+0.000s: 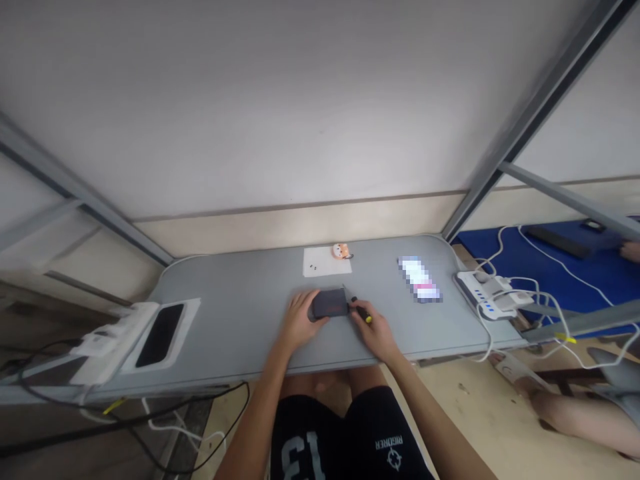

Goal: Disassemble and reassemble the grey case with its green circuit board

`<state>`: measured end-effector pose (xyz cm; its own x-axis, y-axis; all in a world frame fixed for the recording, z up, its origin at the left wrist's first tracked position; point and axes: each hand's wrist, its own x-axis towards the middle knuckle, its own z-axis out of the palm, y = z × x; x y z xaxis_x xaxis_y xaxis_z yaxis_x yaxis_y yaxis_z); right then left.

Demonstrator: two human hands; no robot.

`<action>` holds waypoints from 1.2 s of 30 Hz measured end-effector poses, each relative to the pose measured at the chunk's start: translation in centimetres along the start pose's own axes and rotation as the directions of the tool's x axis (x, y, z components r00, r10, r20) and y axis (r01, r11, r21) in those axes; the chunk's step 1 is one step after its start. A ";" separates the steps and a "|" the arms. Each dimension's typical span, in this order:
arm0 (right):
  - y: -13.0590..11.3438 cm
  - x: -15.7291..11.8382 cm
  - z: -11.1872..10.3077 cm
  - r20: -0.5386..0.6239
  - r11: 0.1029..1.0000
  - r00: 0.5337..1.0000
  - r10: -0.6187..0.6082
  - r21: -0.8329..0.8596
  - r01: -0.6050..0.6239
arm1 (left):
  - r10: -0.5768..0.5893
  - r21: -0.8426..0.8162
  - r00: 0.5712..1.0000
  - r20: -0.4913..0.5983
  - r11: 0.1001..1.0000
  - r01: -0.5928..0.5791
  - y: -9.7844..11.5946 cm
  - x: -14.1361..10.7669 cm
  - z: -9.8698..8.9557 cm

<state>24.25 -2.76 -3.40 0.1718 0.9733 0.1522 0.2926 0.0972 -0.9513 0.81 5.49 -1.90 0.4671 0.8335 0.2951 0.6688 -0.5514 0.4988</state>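
Note:
A dark rectangular box-like object (330,303) lies near the middle of the grey table (240,293). My left hand (301,320) grips its left end, thumb along the near edge and fingers along the far side. At its right end, my right hand (373,328) is closed around a black and yellow tool (369,319), whose thin tip reaches the object's right edge. Just behind sits a white sheet (320,265) bearing several tiny dark pieces (313,268) and an orange and white cartoon-faced item (341,251).
A lit phone (420,279), blurred out, lies right of my hands. Further right is a power strip (490,293) with white cables. A dark phone (160,335) lies at the left beside white plugs (97,343). Another person's leg (575,410) shows at lower right.

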 end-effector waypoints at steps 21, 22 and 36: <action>-0.1 -0.3 1.2 -0.029 0.846 0.969 -0.244 -0.495 0.199 | 0.021 0.018 1.000 0.019 1.000 -0.021 -0.1 0.0 0.5; 0.0 -0.3 1.2 -0.058 0.845 0.969 -0.241 -0.504 0.180 | 0.021 0.023 1.000 0.015 1.000 -0.021 -0.1 0.0 0.6; 1.3 0.0 0.8 -0.316 0.851 0.910 -0.267 -0.521 0.069 | -0.046 0.073 0.999 -0.017 0.996 0.047 -1.1 0.3 1.4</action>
<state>23.89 -2.46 -4.85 0.3755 0.7942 0.4777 0.7510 0.0414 -0.6590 1.03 6.32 -3.53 0.4262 0.8584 0.2856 0.7303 -0.5128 0.4514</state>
